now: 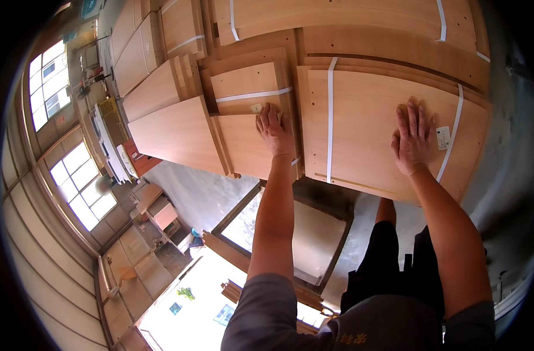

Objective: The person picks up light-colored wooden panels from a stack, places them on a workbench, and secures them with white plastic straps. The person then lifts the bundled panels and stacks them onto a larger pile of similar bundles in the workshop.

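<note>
My right hand [415,140] lies flat with fingers spread on a stack of light wood panels [366,117], beside a small white label [443,138]. Two white straps, including a left one [330,117], bind that stack. My left hand [274,131] rests on a smaller wood panel [240,137] to the left, its fingers stretched forward and slightly bent near the upper edge. Close to those fingertips is a small pale sticker [256,108] on a strapped bundle of panels [243,85]. Neither hand holds anything.
More strapped panel stacks [343,17] lie beyond, and a tilted panel [173,134] stands at the left. A dark-framed rectangular piece [319,240] is below my arms on the grey floor [191,187]. Windows [79,187] and shelves line the left wall.
</note>
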Action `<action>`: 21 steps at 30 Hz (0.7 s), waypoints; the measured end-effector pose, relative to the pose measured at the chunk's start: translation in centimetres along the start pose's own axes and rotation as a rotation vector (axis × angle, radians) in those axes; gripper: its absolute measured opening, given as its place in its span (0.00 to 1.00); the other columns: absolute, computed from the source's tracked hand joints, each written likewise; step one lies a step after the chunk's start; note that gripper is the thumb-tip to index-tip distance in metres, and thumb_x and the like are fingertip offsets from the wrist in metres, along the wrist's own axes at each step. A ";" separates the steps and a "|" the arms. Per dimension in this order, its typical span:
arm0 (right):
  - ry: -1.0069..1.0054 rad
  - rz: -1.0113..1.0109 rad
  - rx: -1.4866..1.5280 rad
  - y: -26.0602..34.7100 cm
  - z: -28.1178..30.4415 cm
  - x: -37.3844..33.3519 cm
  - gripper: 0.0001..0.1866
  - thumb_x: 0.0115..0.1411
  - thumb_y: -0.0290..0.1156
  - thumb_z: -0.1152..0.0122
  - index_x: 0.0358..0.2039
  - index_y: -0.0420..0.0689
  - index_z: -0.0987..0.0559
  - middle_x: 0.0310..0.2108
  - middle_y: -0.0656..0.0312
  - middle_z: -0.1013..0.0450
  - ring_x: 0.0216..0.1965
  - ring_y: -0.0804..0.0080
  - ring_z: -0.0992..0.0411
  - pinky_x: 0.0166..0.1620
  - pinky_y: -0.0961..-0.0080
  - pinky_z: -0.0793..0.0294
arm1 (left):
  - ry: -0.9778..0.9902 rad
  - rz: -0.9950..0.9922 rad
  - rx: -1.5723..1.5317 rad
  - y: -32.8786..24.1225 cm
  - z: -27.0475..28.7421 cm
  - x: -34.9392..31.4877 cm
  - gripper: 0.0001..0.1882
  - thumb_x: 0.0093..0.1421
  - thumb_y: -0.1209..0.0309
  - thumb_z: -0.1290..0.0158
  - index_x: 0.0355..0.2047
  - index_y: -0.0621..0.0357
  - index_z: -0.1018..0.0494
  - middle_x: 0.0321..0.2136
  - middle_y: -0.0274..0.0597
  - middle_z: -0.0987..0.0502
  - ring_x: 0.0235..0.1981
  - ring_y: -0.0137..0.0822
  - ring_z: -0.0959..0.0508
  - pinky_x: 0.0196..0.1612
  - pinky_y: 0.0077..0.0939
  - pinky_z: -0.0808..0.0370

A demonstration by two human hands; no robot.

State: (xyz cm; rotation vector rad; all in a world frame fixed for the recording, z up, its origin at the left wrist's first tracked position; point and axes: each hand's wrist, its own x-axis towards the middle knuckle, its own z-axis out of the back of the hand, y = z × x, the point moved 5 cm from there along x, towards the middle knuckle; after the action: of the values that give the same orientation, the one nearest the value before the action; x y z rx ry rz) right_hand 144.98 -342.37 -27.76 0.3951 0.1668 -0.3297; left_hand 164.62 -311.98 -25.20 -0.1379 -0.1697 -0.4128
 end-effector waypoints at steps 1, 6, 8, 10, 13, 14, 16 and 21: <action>0.019 -0.004 -0.012 0.2 0.0 0.1 0.40 0.55 0.41 0.47 0.68 0.55 0.48 0.72 0.62 0.62 0.72 0.57 0.66 0.68 0.43 0.69 | 0.010 0.019 -0.036 0.4 0.0 -0.2 0.22 0.56 0.70 0.46 0.51 0.61 0.31 0.53 0.48 0.31 0.56 0.51 0.35 0.61 0.47 0.41; -0.010 0.030 -0.054 0.6 0.1 0.2 0.43 0.53 0.41 0.45 0.68 0.53 0.49 0.71 0.57 0.63 0.71 0.52 0.67 0.67 0.41 0.69 | 0.197 0.003 -0.052 3.4 1.6 3.3 0.27 0.57 0.66 0.45 0.57 0.58 0.37 0.58 0.47 0.36 0.60 0.51 0.38 0.64 0.49 0.45; -0.004 0.041 -0.080 0.7 0.4 0.2 0.44 0.52 0.41 0.46 0.68 0.51 0.50 0.71 0.54 0.63 0.71 0.49 0.67 0.67 0.40 0.70 | 0.146 0.034 0.051 8.6 3.7 7.4 0.29 0.59 0.63 0.46 0.59 0.56 0.38 0.61 0.46 0.40 0.63 0.50 0.42 0.65 0.52 0.48; -0.029 0.066 -0.091 1.1 0.7 0.3 0.44 0.52 0.41 0.46 0.68 0.50 0.50 0.71 0.54 0.63 0.71 0.48 0.67 0.67 0.40 0.70 | 0.038 0.138 0.280 15.4 5.2 11.9 0.30 0.60 0.60 0.47 0.61 0.53 0.40 0.65 0.44 0.44 0.66 0.50 0.48 0.65 0.58 0.51; -0.006 0.063 -0.129 1.3 0.2 0.2 0.45 0.51 0.41 0.46 0.68 0.48 0.51 0.71 0.52 0.64 0.71 0.46 0.68 0.67 0.38 0.71 | 0.319 0.338 0.218 22.6 4.2 13.8 0.28 0.61 0.57 0.48 0.60 0.46 0.39 0.65 0.38 0.45 0.68 0.53 0.53 0.63 0.70 0.55; 0.009 0.063 -0.132 1.5 0.3 0.3 0.45 0.51 0.42 0.46 0.68 0.48 0.51 0.71 0.52 0.64 0.71 0.46 0.68 0.67 0.38 0.72 | 0.269 0.314 0.192 23.9 3.7 13.4 0.27 0.62 0.56 0.49 0.59 0.44 0.38 0.64 0.37 0.44 0.68 0.53 0.53 0.62 0.71 0.56; 0.014 0.057 -0.135 1.5 0.4 0.2 0.46 0.51 0.42 0.46 0.68 0.48 0.52 0.71 0.51 0.65 0.71 0.45 0.68 0.66 0.37 0.72 | 0.182 0.295 0.192 24.2 2.3 11.5 0.24 0.62 0.55 0.49 0.57 0.44 0.36 0.62 0.37 0.41 0.68 0.53 0.52 0.61 0.71 0.55; -0.018 0.071 -0.122 1.6 0.3 -0.1 0.46 0.51 0.43 0.45 0.68 0.49 0.52 0.71 0.51 0.65 0.71 0.45 0.69 0.66 0.37 0.73 | 0.119 0.299 0.251 22.1 3.0 10.1 0.31 0.62 0.52 0.52 0.64 0.45 0.43 0.64 0.39 0.43 0.69 0.52 0.53 0.66 0.62 0.57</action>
State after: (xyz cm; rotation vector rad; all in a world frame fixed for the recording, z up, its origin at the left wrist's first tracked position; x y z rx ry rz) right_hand 145.46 -341.05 -26.87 0.2768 0.1540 -0.2515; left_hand 182.35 -295.37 -22.52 0.1081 -0.0807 -0.0989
